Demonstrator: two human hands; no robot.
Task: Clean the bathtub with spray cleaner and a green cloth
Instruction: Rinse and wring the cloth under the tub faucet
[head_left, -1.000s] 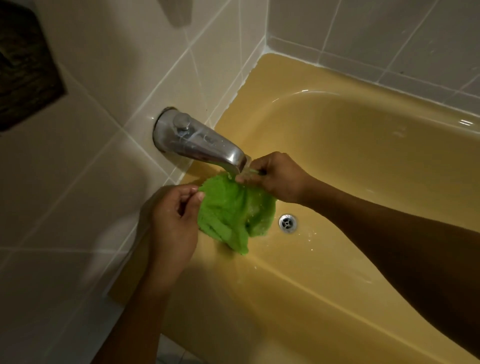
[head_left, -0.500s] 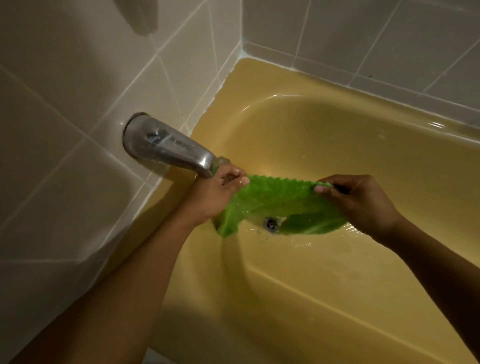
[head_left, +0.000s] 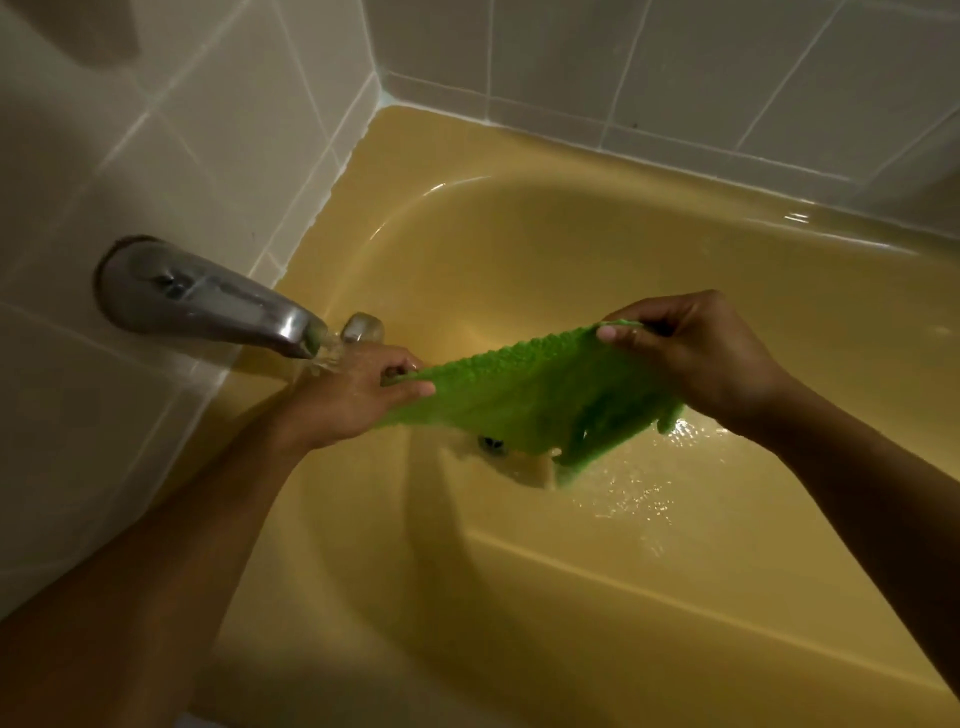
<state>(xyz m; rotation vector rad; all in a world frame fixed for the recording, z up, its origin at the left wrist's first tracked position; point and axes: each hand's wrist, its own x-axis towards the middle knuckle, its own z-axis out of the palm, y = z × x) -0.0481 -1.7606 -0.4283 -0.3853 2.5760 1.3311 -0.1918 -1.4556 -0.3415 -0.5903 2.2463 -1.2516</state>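
Spout (head_left: 208, 306): far left on the tiled wall; water (head_left: 327, 354) ran onto the left hand.
Left hand (head_left: 348, 400): grip pinched on the cloth's left edge.
Green cloth (head_left: 524, 400): stretched between both hands over the bathtub (head_left: 571, 597) floor, above the drain (head_left: 491, 444); lower right corner hung loose.
Right hand (head_left: 696, 358): grip clamped on the cloth's right edge.
Handling: judged soft, limp, wet and dripping; best held by the edges, or bunched for wiping.

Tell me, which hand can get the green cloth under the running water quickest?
Probably the left hand: it grips the green cloth right under the spout, where water runs. The right hand holds the other end out over the bathtub.
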